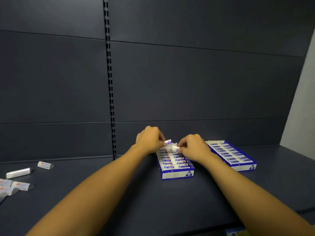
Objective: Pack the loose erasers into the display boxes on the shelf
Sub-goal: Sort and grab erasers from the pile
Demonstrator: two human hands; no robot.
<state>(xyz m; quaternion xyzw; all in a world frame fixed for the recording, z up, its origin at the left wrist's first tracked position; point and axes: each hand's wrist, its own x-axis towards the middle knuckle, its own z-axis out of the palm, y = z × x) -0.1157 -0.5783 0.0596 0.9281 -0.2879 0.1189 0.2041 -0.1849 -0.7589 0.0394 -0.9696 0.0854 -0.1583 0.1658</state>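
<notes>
Our left hand [150, 138] pinches one eraser [167, 141] at the far end of the near display box [177, 175], while our right hand [194, 147] pinches a second eraser [175, 147] just beside it, both over the box's back rows. The rows nearer us are already filled. A second box [245, 166] sits on the shelf [119, 176] just right of our right hand, also filled. Well to the left of our left hand lie the loose erasers [17, 172], scattered on the shelf.

Middle of shelf [170, 201]: near box [175, 165], under my hands.
Right of it: second box [231, 155].
Far left: loose erasers [18, 178].
</notes>
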